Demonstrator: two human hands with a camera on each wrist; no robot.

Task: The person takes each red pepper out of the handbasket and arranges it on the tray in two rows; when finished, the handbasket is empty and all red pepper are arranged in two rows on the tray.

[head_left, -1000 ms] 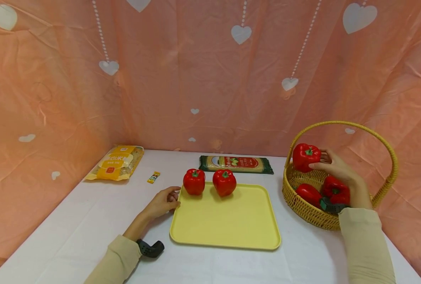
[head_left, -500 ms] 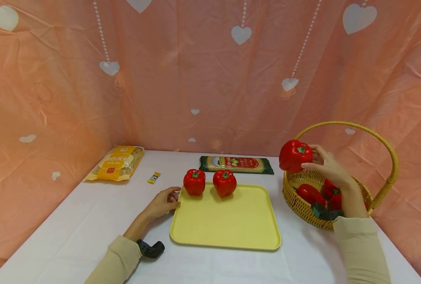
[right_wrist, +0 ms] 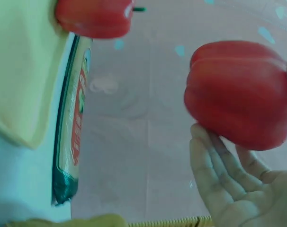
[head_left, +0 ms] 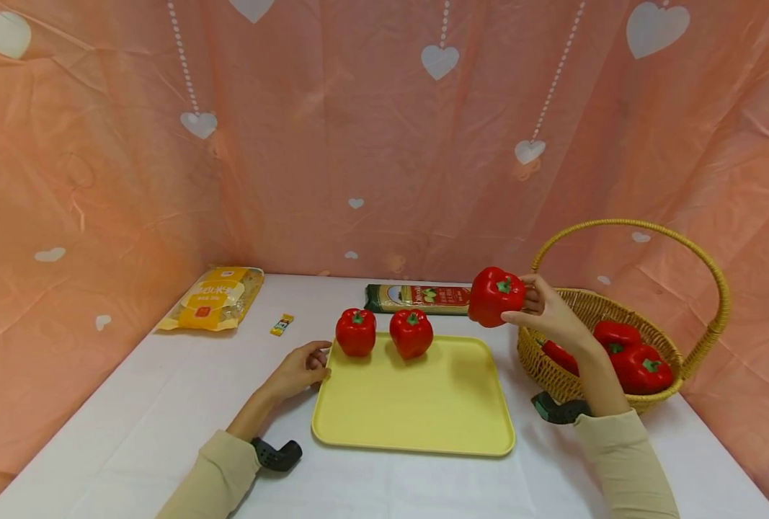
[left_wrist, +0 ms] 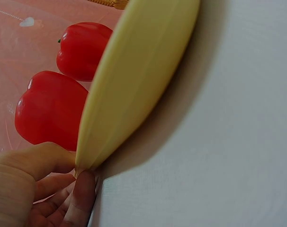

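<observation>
My right hand (head_left: 553,317) holds a red bell pepper (head_left: 493,297) in the air above the far right corner of the yellow tray (head_left: 416,404). In the right wrist view, this pepper (right_wrist: 240,94) sits between the thumb and the fingertips of the hand (right_wrist: 247,198). My left hand (head_left: 296,371) is at the tray's left edge. The left wrist view has its thumb and finger pinching the tray rim (left_wrist: 139,71). Two more red bell peppers, a left one (head_left: 356,333) and a right one (head_left: 411,334), stand side by side along the tray's far edge.
To the right stands a wicker basket (head_left: 532,364) with a tall arched handle; several red peppers (head_left: 643,367) lie in it. A green-ended pasta pack (head_left: 397,297) lies behind the tray. At the back left are a yellow bag (head_left: 222,297) and a small sachet (head_left: 281,325).
My right hand has carried the bell pepper leftward out of the basket to over the tray's far right corner. The left hand and the tray have stayed put.
</observation>
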